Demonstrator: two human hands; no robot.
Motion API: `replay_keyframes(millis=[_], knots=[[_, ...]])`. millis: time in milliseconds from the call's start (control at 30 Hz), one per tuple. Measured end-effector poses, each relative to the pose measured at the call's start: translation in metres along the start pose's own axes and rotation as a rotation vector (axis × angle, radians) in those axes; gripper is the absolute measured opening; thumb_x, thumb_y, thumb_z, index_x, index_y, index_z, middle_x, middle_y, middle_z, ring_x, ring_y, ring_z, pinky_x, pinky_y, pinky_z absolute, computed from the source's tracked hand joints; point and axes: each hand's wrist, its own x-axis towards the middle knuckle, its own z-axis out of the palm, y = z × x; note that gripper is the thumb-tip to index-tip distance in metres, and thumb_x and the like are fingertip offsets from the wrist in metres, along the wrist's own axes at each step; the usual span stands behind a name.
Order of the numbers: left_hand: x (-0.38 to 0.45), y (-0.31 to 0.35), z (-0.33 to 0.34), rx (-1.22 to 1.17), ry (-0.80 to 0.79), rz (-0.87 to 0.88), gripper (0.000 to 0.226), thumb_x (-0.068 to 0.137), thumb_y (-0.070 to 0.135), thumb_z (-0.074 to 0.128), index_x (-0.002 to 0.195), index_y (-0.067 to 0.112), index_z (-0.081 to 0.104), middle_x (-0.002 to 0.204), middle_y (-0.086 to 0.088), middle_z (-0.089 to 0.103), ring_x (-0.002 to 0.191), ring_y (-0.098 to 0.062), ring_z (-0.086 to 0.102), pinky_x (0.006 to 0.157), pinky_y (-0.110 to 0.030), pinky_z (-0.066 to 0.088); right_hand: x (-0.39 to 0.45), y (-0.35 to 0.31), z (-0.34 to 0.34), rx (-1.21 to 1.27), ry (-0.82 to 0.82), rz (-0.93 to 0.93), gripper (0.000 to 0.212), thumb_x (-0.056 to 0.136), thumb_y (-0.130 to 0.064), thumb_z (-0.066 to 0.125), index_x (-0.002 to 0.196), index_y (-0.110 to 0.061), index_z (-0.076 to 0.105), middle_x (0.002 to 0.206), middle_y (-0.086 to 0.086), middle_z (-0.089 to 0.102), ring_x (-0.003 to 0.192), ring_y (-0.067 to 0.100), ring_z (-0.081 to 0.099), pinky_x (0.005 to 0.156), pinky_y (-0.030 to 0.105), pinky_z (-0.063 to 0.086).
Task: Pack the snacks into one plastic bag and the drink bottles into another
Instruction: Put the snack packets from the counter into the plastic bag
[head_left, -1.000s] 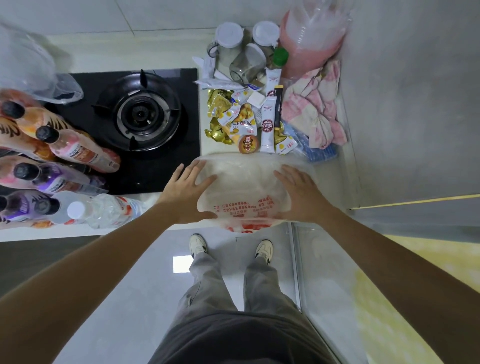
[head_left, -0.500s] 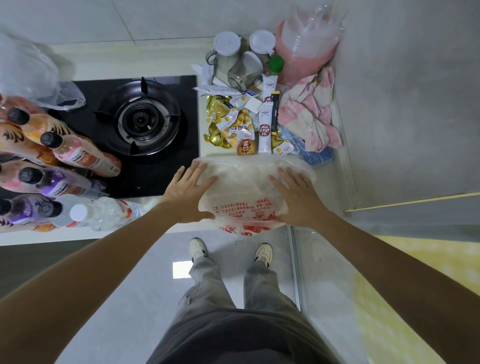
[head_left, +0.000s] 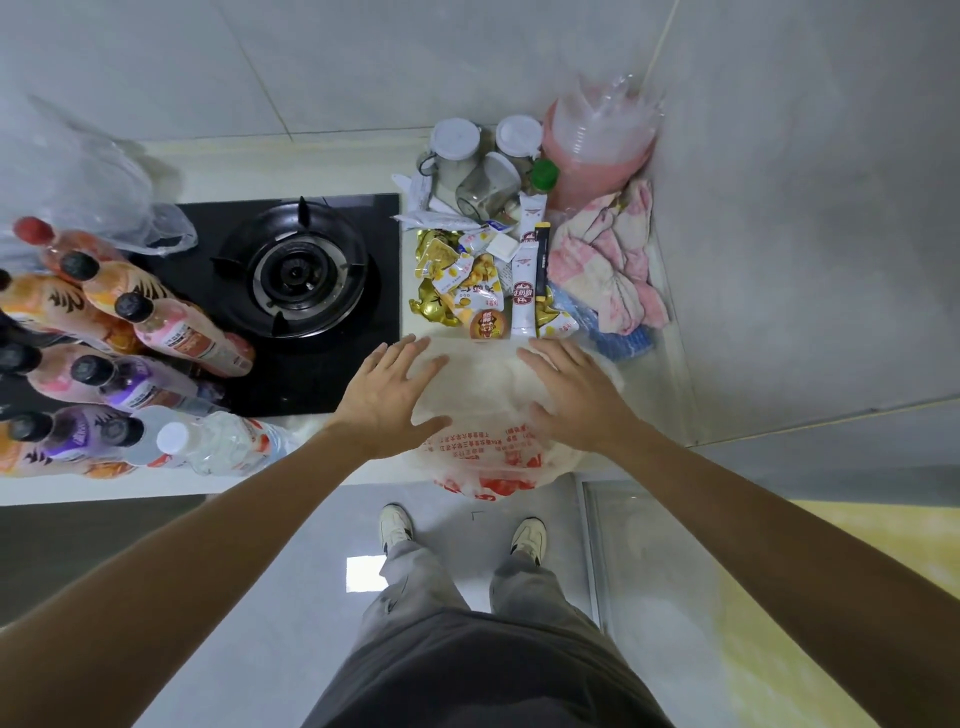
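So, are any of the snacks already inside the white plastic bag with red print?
No, the snacks lie in a pile on the counter beyond the plastic bag, which lies flat under the left hand and right hand.

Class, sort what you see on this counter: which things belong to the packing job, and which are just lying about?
Job things:
- plastic bag, under both flat hands, left hand and right hand
- snack packets
- drink bottles
- second clear bag

Lying about:
- gas burner
- lidded jars
- pink cloth
- stacked plastic cups
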Motion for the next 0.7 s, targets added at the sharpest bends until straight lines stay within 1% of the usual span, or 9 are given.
replay_keyframes(millis=[133,200,267,367,467,533,567,633,700], knots=[[0.019,0.013,-0.012,-0.109,0.093,-0.067,0.073,0.093,0.068,0.047,0.153,0.028,0.033,0.157,-0.007,0.038,0.145,-0.029,0.036,0.119,-0.047,0.032,0.031,0.002,-0.015,0.006,0.026,0.035,0.067,0.089,-0.034,0.062,0.15,-0.013,0.046,0.15,0.008,0.048,0.139,0.03,0.041,0.117,0.049,0.034],[0.033,0.017,-0.017,-0.179,0.118,-0.127,0.068,0.095,0.063,0.048,0.152,0.028,0.034,0.15,-0.005,0.044,0.136,-0.027,0.044,0.109,-0.046,0.042,0.048,0.002,-0.02,0.051,0.017,0.085,0.063,0.091,-0.031,0.063,0.149,-0.013,0.046,0.147,0.007,0.049,0.138,0.03,0.043,0.115,0.05,0.037],[0.049,0.019,-0.02,-0.245,0.132,-0.202,0.063,0.097,0.057,0.05,0.15,0.024,0.038,0.142,-0.005,0.051,0.127,-0.027,0.049,0.099,-0.046,0.048,0.065,0.002,-0.025,0.103,0.013,0.158,0.058,0.092,-0.029,0.062,0.146,-0.014,0.047,0.142,0.008,0.051,0.136,0.031,0.045,0.111,0.053,0.041],[0.078,0.02,-0.022,-0.354,0.127,-0.328,0.047,0.099,0.05,0.052,0.137,0.021,0.053,0.126,-0.005,0.062,0.117,-0.028,0.057,0.092,-0.045,0.051,0.089,0.008,-0.027,0.159,-0.024,0.295,0.051,0.093,-0.025,0.062,0.141,-0.012,0.051,0.135,0.011,0.055,0.13,0.032,0.05,0.098,0.046,0.046],[0.104,0.019,-0.02,-0.37,0.084,-0.417,0.038,0.099,0.052,0.052,0.116,0.021,0.065,0.108,-0.002,0.071,0.1,-0.027,0.066,0.087,-0.044,0.055,0.107,0.016,-0.027,0.326,-0.034,0.449,0.048,0.09,-0.015,0.065,0.137,-0.007,0.058,0.13,0.014,0.062,0.122,0.031,0.058,0.089,0.034,0.046],[0.118,0.02,-0.018,-0.365,0.019,-0.45,0.034,0.098,0.049,0.054,0.111,0.02,0.068,0.106,-0.003,0.072,0.096,-0.028,0.067,0.085,-0.043,0.056,0.112,0.018,-0.028,0.371,-0.051,0.514,0.052,0.09,-0.014,0.066,0.141,-0.011,0.059,0.132,0.012,0.064,0.122,0.028,0.059,0.082,0.025,0.041],[0.124,0.021,-0.017,-0.372,-0.008,-0.469,0.032,0.098,0.046,0.056,0.11,0.02,0.069,0.107,-0.003,0.072,0.097,-0.029,0.066,0.086,-0.042,0.056,0.114,0.021,-0.027,0.378,-0.06,0.53,0.054,0.089,-0.015,0.067,0.142,-0.013,0.059,0.133,0.011,0.064,0.123,0.027,0.058,0.08,0.023,0.038],[0.134,0.024,-0.013,-0.375,-0.052,-0.497,0.03,0.097,0.043,0.058,0.109,0.019,0.071,0.107,-0.004,0.071,0.097,-0.03,0.066,0.085,-0.042,0.057,0.117,0.023,-0.027,0.39,-0.072,0.553,0.057,0.088,-0.018,0.068,0.143,-0.016,0.058,0.135,0.009,0.062,0.122,0.026,0.058,0.079,0.023,0.039],[0.14,0.028,-0.008,-0.366,-0.09,-0.506,0.031,0.098,0.045,0.058,0.107,0.019,0.072,0.107,-0.004,0.071,0.095,-0.029,0.067,0.084,-0.043,0.058,0.121,0.026,-0.024,0.429,-0.109,0.589,0.059,0.086,-0.02,0.069,0.144,-0.019,0.057,0.136,0.008,0.06,0.122,0.026,0.058,0.084,0.024,0.044]])
